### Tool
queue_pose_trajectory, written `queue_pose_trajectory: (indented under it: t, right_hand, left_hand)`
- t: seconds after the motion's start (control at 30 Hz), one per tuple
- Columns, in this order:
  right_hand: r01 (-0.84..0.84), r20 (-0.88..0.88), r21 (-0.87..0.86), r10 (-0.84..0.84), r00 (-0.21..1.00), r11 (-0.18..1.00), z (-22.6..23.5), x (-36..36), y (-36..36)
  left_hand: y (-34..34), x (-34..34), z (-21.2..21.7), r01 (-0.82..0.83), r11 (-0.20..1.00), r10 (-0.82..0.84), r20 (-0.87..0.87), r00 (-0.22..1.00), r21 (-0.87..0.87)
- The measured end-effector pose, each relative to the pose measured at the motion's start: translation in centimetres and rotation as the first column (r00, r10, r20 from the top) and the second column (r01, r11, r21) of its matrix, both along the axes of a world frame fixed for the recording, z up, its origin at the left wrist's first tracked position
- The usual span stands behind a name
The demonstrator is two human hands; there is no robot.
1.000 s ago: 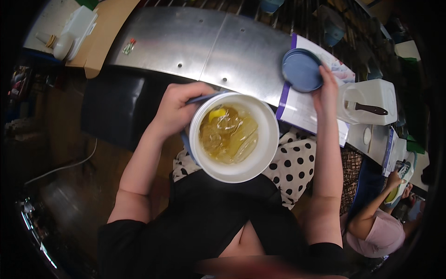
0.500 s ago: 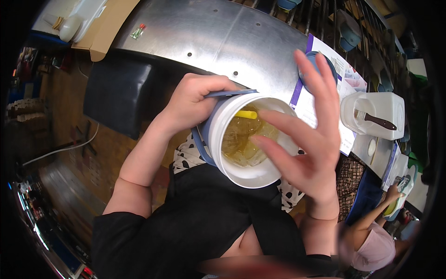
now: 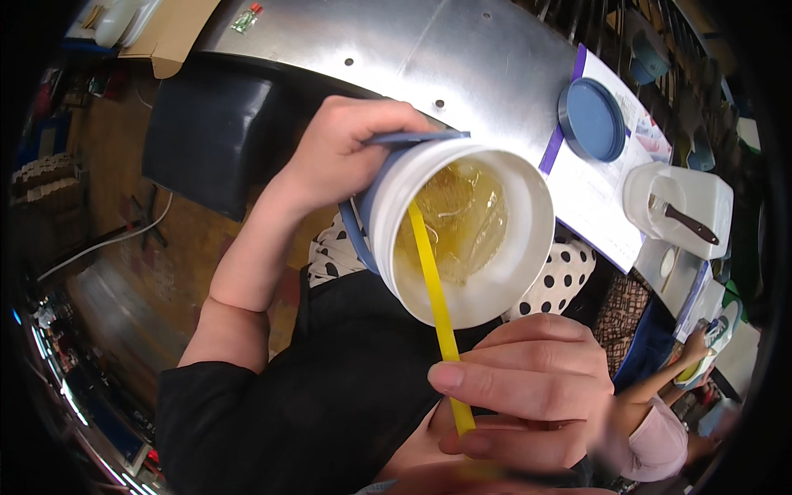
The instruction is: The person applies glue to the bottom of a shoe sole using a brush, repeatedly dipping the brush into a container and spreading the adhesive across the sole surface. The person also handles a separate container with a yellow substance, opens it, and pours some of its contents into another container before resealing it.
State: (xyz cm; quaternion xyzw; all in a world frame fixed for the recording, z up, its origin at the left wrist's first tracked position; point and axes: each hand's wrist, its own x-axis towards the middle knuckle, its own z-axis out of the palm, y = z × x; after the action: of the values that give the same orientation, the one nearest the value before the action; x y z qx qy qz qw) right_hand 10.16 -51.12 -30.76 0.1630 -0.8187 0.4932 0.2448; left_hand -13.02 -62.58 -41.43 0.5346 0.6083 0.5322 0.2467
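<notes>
1. From where I stand: seated person in black top, cup [image 3: 525, 216] up over the lap, just off the near edge of a metal bench [image 3: 388, 41]. Cup is blue outside, white inside, tipped so its mouth leans to the person's right.
2. Left hand [image 3: 351, 153] wrapped round the blue handle [image 3: 417, 137] on the cup's left side, bearing its weight.
3. Right hand [image 3: 536, 384] low, close to the chest, a yellow straw [image 3: 435, 289] pinched between thumb and fingers.
4. Straw slants across the near rim; far end down in the cup, by the inner left wall. Its end at the fingers is partly covered.
5. In the cup: pale yellow liquid [image 3: 470, 219] with clear lumps. Liquid lies well below the rim.
6. Round blue lid [image 3: 592, 120] on a purple-edged printed sheet [image 3: 582, 198], on the bench to the right.
7. Beside the sheet, a whitish plastic tub [image 3: 709, 190]; dark-handled brush [image 3: 691, 224] resting at its mouth.
8. Far left of the bench: small clear packet with red and green bits [image 3: 246, 18], near a cardboard flap [image 3: 169, 41].
9. Black padded seat [image 3: 210, 136] left of the person; spotted cloth [image 3: 561, 276] over the lap.
10. Lower right, co-worker in a pink top [image 3: 656, 441], hands at a pale object, too small to make out.
</notes>
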Motion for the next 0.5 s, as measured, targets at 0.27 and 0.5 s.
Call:
queue_pose_trajectory:
  t: [0.27,0.5]
  right_hand:
    - [0.183,-0.179,-0.082,-0.196,0.964,0.980,-1.0,0.0,-1.4]
    - [0.205,-0.255,-0.091,-0.222,0.941,0.974,-1.3,-0.2,-1.6]
  left_hand:
    - [0.0,-0.2,-0.5,-0.024,0.999,0.025,0.053,0.998,-0.024]
    - [0.4,0.0,-0.5,-0.026,0.999,0.029,0.071,0.997,-0.047]
